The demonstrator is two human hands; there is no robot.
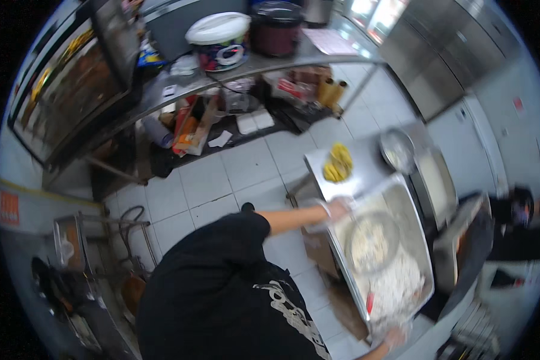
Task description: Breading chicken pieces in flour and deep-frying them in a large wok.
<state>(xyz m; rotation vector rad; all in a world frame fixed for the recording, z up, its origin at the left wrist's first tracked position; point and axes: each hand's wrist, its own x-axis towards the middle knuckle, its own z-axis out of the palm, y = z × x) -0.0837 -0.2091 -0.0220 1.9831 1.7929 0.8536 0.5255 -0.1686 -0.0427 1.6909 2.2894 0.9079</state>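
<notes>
A deep rectangular metal tray (337, 247) holds white shredded or flaky food (398, 279). Inside the tray is a round clear bowl (393, 234) with similar pale food, and a red-handled tool (370, 302) lies near the bottom-left rim. My left hand (337, 209), in a clear plastic glove, is at the tray's upper-left corner. My right hand (395, 337), also gloved in clear plastic, is at its bottom corner. Blur and the loose gloves hide how the fingers of both hands sit.
Beyond my left hand, yellow cloth or gloves (338, 164) lie on the steel table. A metal bowl (397, 150) and a rectangular container (433, 184) stand past the tray. A steel counter (270, 67) holds a white-lidded bucket (219, 42) and a dark lidded pot (276, 29).
</notes>
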